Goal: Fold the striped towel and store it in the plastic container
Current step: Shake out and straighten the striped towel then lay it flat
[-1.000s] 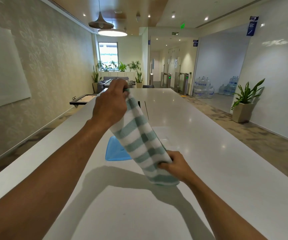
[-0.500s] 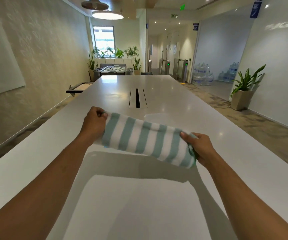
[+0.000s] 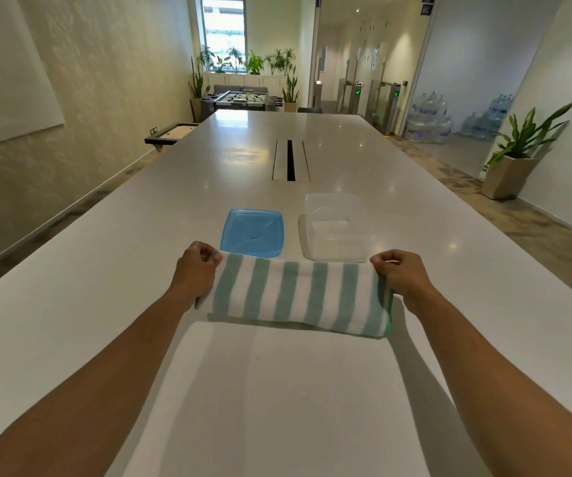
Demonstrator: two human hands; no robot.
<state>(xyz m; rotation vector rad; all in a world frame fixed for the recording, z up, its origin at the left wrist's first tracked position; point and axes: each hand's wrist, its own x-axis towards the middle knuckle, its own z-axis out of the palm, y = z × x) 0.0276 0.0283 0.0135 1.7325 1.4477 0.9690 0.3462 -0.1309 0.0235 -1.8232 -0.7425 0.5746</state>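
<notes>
The green-and-white striped towel (image 3: 296, 296) is folded into a long band, stretched level just above the white table (image 3: 105, 270). My left hand (image 3: 195, 270) pinches its left end and my right hand (image 3: 400, 275) pinches its right end. Just beyond the towel stands the clear plastic container (image 3: 336, 228), open and with nothing in it. Its blue lid (image 3: 253, 232) lies flat to the left of it. The towel's far edge hides the near edges of the lid and container.
A cable slot (image 3: 290, 160) runs along the table's middle, beyond the container. A potted plant (image 3: 515, 156) stands on the floor at the right, water bottles (image 3: 429, 118) behind it. The wall lies to the left.
The towel went from hanging diagonally, left hand high, to a level stretch between both hands, lowered near the table. The view tipped down, so lid and container now show.
</notes>
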